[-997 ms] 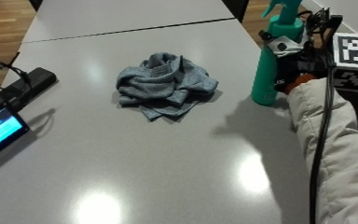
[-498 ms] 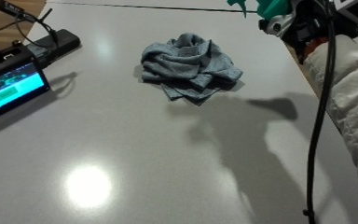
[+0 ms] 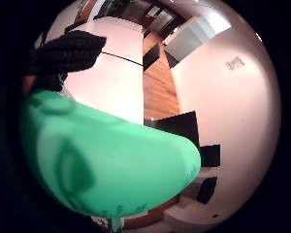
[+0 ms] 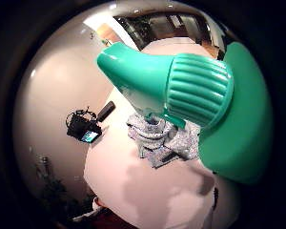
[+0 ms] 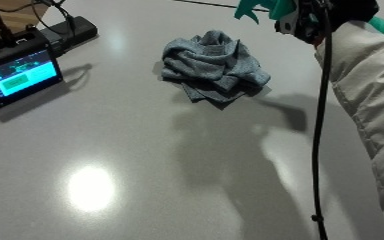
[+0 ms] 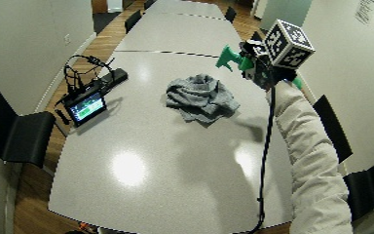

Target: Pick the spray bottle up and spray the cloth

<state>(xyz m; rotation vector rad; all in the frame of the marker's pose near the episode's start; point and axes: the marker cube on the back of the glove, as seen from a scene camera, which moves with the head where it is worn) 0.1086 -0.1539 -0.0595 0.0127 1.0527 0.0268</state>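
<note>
You hold the green spray bottle (image 5: pixel 272 9) up in the air in your gloved hand's (image 5: pixel 338 12) grip, nose pointing at the crumpled cloth (image 5: pixel 212 65) on the worktop (image 5: pixel 112 150), ready to spray it.

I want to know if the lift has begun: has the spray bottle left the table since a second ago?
Yes. The spray bottle then stood on the table right of the cloth; now the right hand holds it above.

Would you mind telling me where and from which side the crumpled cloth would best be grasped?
Probably from above, pinching a raised fold at the top of the grey cloth. It lies bunched in a heap on the table, so its ridges stand up while its edges lie flat.
</note>
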